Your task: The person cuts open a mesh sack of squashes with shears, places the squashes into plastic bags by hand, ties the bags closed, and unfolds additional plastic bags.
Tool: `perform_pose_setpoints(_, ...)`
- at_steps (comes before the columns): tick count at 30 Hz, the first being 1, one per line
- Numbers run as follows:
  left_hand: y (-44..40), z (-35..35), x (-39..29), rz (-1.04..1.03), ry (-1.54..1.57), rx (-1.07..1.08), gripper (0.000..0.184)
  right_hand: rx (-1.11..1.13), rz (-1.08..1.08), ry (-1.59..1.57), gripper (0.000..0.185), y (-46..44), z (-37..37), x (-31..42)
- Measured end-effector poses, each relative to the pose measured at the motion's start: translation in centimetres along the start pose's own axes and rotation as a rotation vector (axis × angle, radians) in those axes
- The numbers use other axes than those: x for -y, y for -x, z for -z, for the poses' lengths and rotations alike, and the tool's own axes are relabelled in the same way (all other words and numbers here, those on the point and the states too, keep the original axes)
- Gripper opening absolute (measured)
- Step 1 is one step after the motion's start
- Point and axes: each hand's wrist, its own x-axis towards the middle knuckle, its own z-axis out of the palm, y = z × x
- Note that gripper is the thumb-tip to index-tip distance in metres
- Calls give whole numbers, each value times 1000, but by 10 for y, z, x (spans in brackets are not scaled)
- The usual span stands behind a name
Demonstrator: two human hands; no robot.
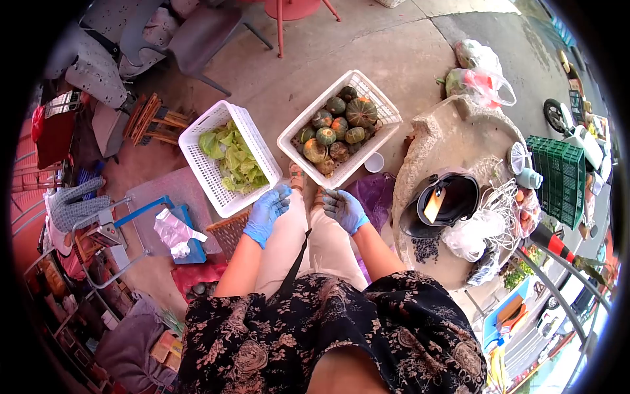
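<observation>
My left hand (268,213), in a blue glove with dirt on the fingertips, is held over my lap near the close corner of a white plastic basket (191,143). Leafy green lettuce (235,157) lies in that basket. Opposite it, my right hand (346,209) wears a similar soiled blue glove, its fingers extended toward the left. Just beyond it stands a cream crate (289,141) filled with several small green and orange pumpkins (361,112). Both hands look open, with nothing visible in them and a gap between them.
A small white cup (375,162) and a purple mesh bag (373,194) are by the crate. On the right, a stone slab (426,141) carries a black helmet (441,203) and plastic bags. To the left are a blue-framed scale (184,226), wooden stools (156,121) and a grey chair (203,41).
</observation>
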Motion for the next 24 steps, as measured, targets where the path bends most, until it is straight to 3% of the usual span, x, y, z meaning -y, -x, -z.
perform_pose_setpoints(8, -38, -69, -32, -8, -117, 133, 29, 75, 104, -17, 33, 54, 11, 16)
perform_pose_setpoints(15, -41, -62, 6, 171, -113, 231, 29, 22, 109, 5, 34, -8, -16, 53)
perform_pose_setpoints(19, -41, -47, -1, 162, 112, 215, 30, 53, 174, -132, 36, -51, -33, 65)
perform_pose_setpoints(24, -51, -25, -51, 55, 426, 210, 31, 178, 75, -61, 38, -53, -117, 77)
